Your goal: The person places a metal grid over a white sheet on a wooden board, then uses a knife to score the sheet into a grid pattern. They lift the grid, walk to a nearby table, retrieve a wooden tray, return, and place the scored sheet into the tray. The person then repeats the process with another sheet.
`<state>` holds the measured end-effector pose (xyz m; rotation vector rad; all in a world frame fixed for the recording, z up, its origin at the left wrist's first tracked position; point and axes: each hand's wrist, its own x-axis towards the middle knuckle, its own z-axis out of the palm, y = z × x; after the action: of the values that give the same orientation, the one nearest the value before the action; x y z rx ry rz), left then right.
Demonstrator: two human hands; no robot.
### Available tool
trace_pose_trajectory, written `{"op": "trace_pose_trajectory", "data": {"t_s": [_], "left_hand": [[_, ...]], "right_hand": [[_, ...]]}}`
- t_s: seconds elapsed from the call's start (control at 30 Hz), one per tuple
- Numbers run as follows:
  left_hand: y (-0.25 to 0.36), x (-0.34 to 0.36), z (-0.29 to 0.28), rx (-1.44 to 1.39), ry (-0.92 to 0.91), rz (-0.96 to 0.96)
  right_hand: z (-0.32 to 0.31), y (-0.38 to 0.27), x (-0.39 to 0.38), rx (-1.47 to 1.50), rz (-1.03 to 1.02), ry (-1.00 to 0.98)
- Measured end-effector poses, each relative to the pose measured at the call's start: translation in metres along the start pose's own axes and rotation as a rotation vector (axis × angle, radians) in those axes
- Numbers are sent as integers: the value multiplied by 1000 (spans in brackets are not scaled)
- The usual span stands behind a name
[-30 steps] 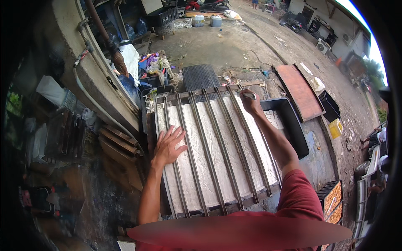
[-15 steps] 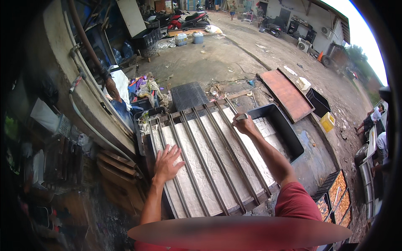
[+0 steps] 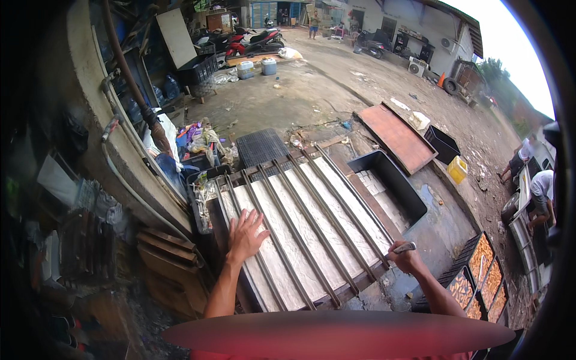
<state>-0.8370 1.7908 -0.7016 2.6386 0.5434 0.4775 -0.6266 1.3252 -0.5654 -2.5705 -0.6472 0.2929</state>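
Observation:
A wide white slab, tofu-like (image 3: 300,210), lies on a dark board, with several long metal bars (image 3: 313,223) across it from far to near. My left hand (image 3: 245,235) rests flat on the slab's left part, fingers spread over a bar. By the near right corner, at the end of the rightmost bar, my right hand (image 3: 407,259) is closed round a knife-like tool (image 3: 405,246). Its pale grey handle sticks out of the fist; any blade is hidden. Beyond the slab's right side stands a black crate (image 3: 414,201) with white blocks (image 3: 379,193) in it.
Black crates of orange-brown pieces (image 3: 480,264) stand at the lower right. A reddish board (image 3: 396,138), a yellow container (image 3: 457,170) and a black bin (image 3: 441,144) lie farther off. Wooden boards (image 3: 168,252) are stacked at left. Two people (image 3: 543,186) are beside a vehicle at right.
My right hand has come from the far end of the rightmost bar to its near end, still gripping the tool. The left hand has stayed on the slab. The view has shifted slightly.

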Motion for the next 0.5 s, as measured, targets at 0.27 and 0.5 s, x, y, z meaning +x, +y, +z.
{"op": "trace_pose_trajectory", "data": {"t_s": [0.27, 0.5], "left_hand": [[1, 1, -4, 29, -24, -1], [3, 0, -6, 14, -23, -9]], "right_hand": [[17, 3, 4, -35, -30, 123], [13, 1, -1, -26, 8, 85]]}}
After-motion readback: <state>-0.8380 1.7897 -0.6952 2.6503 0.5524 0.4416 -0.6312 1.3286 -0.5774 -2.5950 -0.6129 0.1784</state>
